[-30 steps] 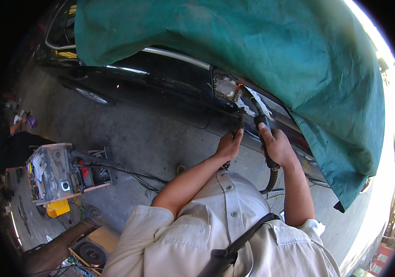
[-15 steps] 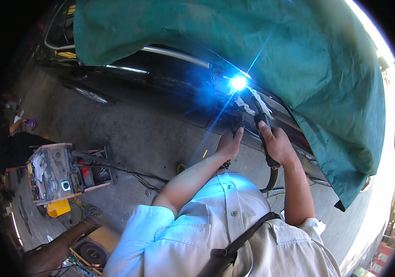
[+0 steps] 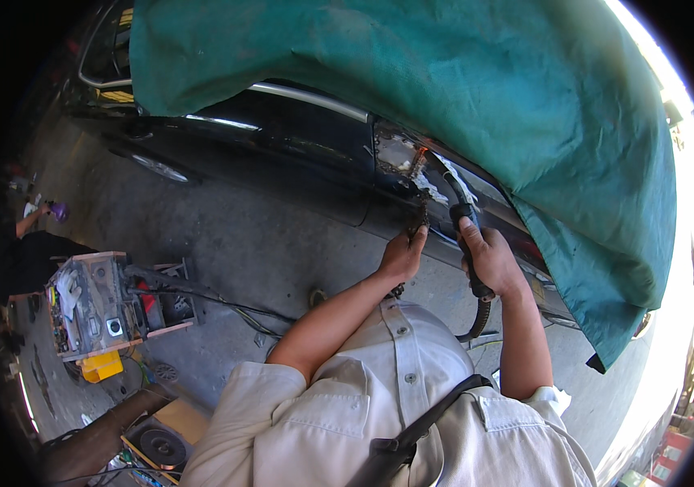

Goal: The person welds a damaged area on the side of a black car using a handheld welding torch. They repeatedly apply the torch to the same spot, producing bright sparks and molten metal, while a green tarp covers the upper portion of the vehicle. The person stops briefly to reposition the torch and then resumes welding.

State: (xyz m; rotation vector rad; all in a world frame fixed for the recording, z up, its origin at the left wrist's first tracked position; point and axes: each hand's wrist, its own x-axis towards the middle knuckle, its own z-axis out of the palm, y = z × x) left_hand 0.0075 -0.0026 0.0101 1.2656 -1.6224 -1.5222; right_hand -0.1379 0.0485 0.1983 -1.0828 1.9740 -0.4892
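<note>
My right hand [image 3: 490, 258] is wrapped round the black handle of a welding torch [image 3: 462, 213], thumb on top. Its curved neck reaches up to a bare metal patch [image 3: 395, 152] on the side of a black car [image 3: 282, 162]. An orange-glowing seam [image 3: 421, 154] runs along the right edge of that patch. My left hand [image 3: 402, 256] is closed on a dark, knobbly tool [image 3: 422, 214] just below the patch; its exact kind is unclear. Crumpled whitish covering [image 3: 434, 188] lies between the tool and the torch neck.
A green sheet [image 3: 412, 73] drapes over the car. On the left stands a tool cart [image 3: 95, 300] with a yellow bin [image 3: 103, 366] and cables. A person's arm [image 3: 32, 221] holds something purple at far left. A torch hose [image 3: 481, 318] hangs by my waist.
The bright blue-white arc at the torch tip has gone out, leaving a glowing orange seam. The torch has shifted very slightly down; my left hand has stayed about where it was.
</note>
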